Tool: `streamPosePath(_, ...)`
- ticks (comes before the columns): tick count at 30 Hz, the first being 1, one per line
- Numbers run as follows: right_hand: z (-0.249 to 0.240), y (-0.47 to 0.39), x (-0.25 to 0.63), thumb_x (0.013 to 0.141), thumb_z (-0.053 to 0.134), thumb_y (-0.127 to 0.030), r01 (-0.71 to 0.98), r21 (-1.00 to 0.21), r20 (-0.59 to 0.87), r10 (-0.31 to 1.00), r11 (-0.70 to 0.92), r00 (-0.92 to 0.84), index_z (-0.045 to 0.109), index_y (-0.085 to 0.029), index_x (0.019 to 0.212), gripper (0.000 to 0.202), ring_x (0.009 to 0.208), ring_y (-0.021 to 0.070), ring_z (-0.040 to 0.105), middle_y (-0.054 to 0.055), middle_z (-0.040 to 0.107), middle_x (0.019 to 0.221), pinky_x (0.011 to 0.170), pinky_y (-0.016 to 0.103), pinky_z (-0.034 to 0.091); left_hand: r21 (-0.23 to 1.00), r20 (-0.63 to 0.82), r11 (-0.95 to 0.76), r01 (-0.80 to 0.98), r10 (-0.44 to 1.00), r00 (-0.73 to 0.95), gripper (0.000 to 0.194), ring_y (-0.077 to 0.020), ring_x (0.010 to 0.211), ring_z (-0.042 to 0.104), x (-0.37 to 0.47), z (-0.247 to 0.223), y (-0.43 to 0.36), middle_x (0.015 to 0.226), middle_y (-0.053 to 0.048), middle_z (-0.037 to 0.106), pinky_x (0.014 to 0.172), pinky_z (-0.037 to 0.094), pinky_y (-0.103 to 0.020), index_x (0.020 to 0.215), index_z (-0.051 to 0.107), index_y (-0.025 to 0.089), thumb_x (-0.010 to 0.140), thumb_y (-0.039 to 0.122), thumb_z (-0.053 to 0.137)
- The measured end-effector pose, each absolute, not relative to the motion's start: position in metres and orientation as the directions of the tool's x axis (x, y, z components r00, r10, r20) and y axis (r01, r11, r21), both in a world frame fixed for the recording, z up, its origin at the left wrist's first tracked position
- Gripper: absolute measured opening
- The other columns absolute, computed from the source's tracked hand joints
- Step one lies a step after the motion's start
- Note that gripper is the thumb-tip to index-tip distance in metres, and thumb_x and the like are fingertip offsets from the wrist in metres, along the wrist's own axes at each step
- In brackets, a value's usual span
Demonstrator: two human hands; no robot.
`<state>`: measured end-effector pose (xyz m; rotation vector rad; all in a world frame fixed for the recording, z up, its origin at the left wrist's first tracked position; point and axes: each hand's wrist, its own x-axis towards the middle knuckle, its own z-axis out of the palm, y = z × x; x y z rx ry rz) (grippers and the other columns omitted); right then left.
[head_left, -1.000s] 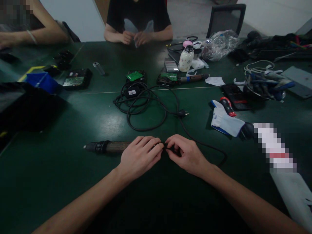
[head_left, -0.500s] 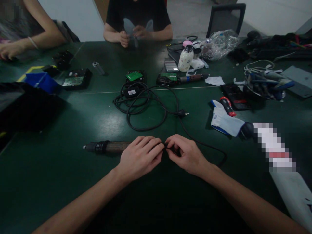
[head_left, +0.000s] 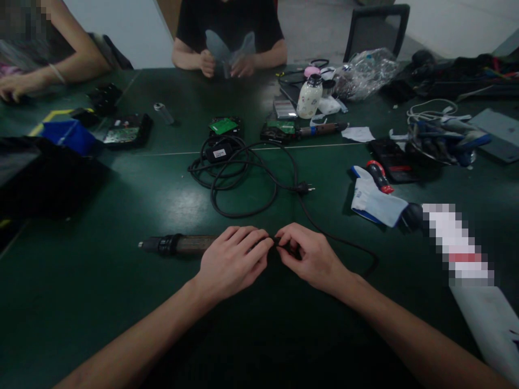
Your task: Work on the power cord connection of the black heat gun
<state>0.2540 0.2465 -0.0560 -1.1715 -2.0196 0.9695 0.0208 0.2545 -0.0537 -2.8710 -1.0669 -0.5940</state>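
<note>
The left hand (head_left: 235, 256) has its fingers curled over the powered screwdriver (head_left: 192, 244) on the near worktop (head_left: 101, 302), the right hand (head_left: 312, 256) pinches what looks from here like a small black piece at its tail, and a looped black cable (head_left: 235, 217) sprawls just beyond, crowding the space before two green-boarded devices, a white glove (head_left: 377, 202) lying rightward.

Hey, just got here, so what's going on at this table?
The person's left hand is over the right end of a long power tool. The right hand pinches something dark there, mostly hidden. Beyond lies a loosely coiled black cable. Across the table, a co-worker holds something translucent.
</note>
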Motion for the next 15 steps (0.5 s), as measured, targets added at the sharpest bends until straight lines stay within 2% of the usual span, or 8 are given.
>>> streamPosePath(15,-0.0548,0.2468,0.2537,0.094,0.062,-0.011,0.455,-0.818,0.136,0.887,0.351,-0.441,0.059,-0.022,0.093,0.011,0.073,0.0131,0.057,0.004,0.066,0.107,0.063,0.028,0.047,0.087,0.362,-0.760,0.644,0.626,0.691,0.015,-0.0220,0.109,0.068,0.0204,-0.0551,0.2562,0.122,-0.004,0.072,0.092,0.050,-0.039,0.117,0.065,0.020,0.104,0.026,0.061)
